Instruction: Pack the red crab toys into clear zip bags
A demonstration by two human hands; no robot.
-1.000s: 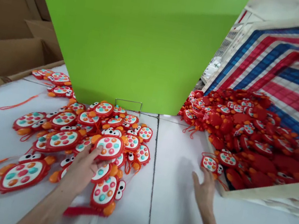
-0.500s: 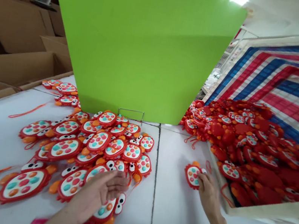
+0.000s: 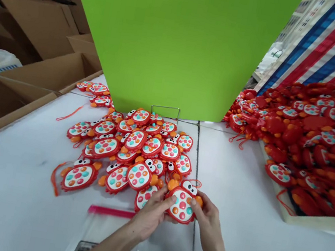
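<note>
A red crab-shaped toy (image 3: 182, 203) with a white face, coloured dots, big eyes and orange claws is held between both hands, dotted side up. My left hand (image 3: 153, 213) grips its left edge, thumb on the front. My right hand (image 3: 207, 218) grips the right side, its thumb near the orange claw. Just beyond lies a heap of the same crab toys (image 3: 135, 139) on the white table (image 3: 16, 186). One crab toy (image 3: 80, 176) with an orange cord lies at the heap's near left.
A tray (image 3: 314, 223) piled with red crab toys stands at the right. Behind the heap rises a large green board (image 3: 181, 42) with a wire stand. Cardboard boxes (image 3: 47, 73) line the left. A clear pouch with a pink strip (image 3: 111, 211) lies near my left forearm.
My right hand has brought the crab toy leftward from beside the tray. My left hand, open over the heap before, now holds it too. The view has shifted right and down.
</note>
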